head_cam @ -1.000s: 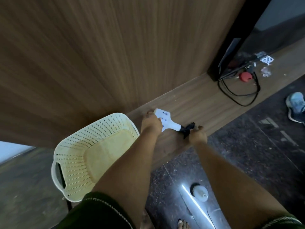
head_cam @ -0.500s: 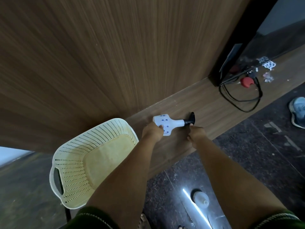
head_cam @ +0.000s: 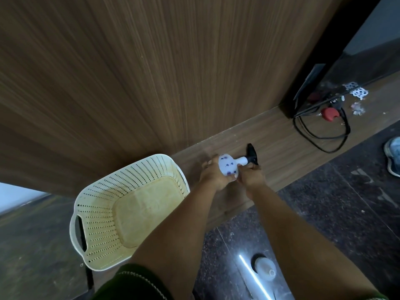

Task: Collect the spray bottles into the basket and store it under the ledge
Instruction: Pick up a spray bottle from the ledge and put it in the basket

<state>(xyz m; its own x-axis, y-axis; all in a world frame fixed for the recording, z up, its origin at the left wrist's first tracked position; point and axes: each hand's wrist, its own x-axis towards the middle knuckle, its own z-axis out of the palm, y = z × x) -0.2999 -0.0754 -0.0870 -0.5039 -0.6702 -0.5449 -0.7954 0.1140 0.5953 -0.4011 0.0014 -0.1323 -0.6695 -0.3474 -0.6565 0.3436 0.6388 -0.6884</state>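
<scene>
A white spray bottle (head_cam: 228, 166) with blue dots and a black trigger head lies sideways just above the wooden ledge (head_cam: 279, 137). My left hand (head_cam: 213, 175) grips its round body. My right hand (head_cam: 251, 177) holds it near the neck, below the trigger. The cream perforated basket (head_cam: 104, 215) sits to the left on the ledge's end, with nothing visible inside it.
A wood-panel wall rises behind the ledge. Black cables (head_cam: 320, 131), a red object (head_cam: 330, 113) and scraps lie on the ledge at the right. On the dark floor below stand a white bottle (head_cam: 265, 268) and a shoe (head_cam: 392, 155).
The bottle has been lifted and turned so that its base now faces me, and both hands have closed in on it. The view has shifted slightly.
</scene>
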